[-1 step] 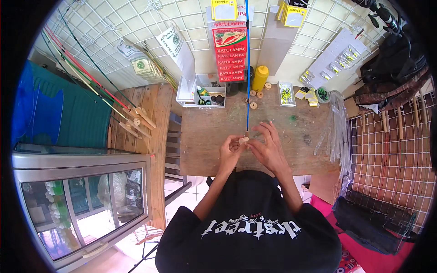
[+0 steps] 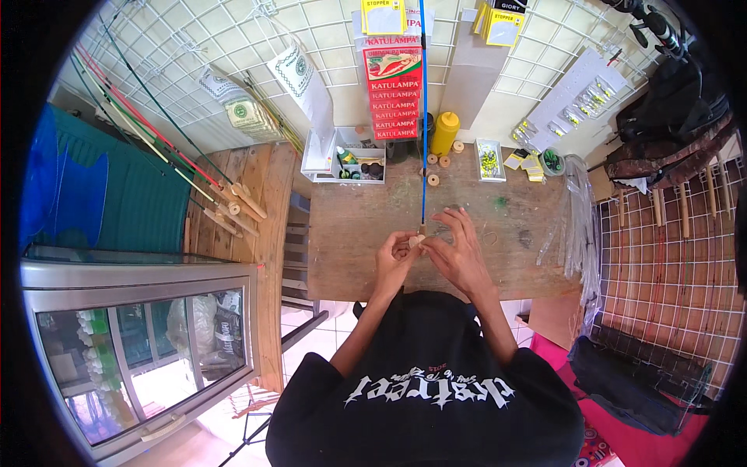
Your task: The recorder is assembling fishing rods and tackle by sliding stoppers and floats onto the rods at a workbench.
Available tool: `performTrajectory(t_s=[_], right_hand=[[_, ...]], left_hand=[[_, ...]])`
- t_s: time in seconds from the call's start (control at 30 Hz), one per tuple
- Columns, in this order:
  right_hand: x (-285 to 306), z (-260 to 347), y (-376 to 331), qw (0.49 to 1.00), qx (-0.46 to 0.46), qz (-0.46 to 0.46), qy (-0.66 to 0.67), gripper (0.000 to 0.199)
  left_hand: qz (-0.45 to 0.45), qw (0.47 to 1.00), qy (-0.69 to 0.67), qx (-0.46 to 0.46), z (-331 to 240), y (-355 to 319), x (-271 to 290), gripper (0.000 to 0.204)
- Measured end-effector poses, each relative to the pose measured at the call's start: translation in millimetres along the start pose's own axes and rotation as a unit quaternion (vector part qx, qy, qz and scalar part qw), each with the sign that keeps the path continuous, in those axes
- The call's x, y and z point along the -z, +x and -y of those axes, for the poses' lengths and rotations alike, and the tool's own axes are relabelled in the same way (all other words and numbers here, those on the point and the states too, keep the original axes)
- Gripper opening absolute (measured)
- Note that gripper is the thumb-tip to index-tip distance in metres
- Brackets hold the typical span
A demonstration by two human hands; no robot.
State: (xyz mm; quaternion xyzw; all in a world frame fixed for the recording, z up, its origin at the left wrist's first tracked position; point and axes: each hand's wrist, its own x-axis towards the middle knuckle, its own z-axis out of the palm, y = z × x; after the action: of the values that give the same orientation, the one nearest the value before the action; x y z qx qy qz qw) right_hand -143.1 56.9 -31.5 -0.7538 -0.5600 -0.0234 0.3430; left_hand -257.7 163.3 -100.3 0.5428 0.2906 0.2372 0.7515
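Starting closest in, just past the black shirt [image 2: 428,432], with both bare hands up over the wooden table [image 2: 350,226]. Holding a small pale piece [image 2: 415,242] in the curled fingers of the left hand [image 2: 393,254]. Pinched in narrow at its edge with thumb and finger of the right hand [image 2: 461,253], other fingers fanned wide; can't tell if really gripping or just touching. Sitting right by the lower end of the blue rod [image 2: 424,194], no telling if joined. Looks like fiddly fingertip work, so probably calling next for a steady left hold and tiny right-hand moves, no bumping the rod. Farther back, just some wooden rings [image 2: 433,180], then a yellow bottle [image 2: 446,134] near the wire grid wall [image 2: 327,31].
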Motion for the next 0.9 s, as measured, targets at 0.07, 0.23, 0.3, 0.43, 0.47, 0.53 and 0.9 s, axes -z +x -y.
performTrajectory(t_s=[0.07, 0.23, 0.3, 0.43, 0.47, 0.53, 0.9], right_hand=[[-10.2, -6.4, -4.9, 0.998, -0.031, -0.023, 0.041, 0.019], [-55.1, -32.7, -24.8, 0.938, -0.203, -0.101, 0.261, 0.020], [-73.4, -44.9, -34.5, 0.903, -0.233, -0.133, 0.334, 0.022], [-93.5, -52.1, -48.6, 0.871, -0.308, -0.071, 0.375, 0.029], [-96.8, -52.1, -51.9, 0.876, -0.306, -0.065, 0.366, 0.029], [-100.0, -52.5, -57.7, 0.878, -0.316, -0.045, 0.356, 0.030], [-100.7, -49.7, -70.8, 0.698, -0.455, 0.054, 0.551, 0.031]], left_hand=[[0.005, 1.000, 0.026, -0.015, 8.5, 1.0, 3.2, 0.029], [0.009, 0.985, 0.174, 0.012, 26.9, 6.0, 10.8, 0.028], [0.004, 0.983, 0.185, -0.002, 36.4, 7.8, 14.6, 0.029], [0.022, 0.981, 0.194, 0.013, 51.1, 11.0, 22.4, 0.031], [0.023, 0.981, 0.195, 0.014, 53.3, 11.4, 24.5, 0.031], [0.069, 0.983, 0.160, 0.048, 51.8, 11.4, 26.8, 0.031], [0.130, 0.985, 0.009, 0.112, 53.0, 9.3, 35.6, 0.034]])
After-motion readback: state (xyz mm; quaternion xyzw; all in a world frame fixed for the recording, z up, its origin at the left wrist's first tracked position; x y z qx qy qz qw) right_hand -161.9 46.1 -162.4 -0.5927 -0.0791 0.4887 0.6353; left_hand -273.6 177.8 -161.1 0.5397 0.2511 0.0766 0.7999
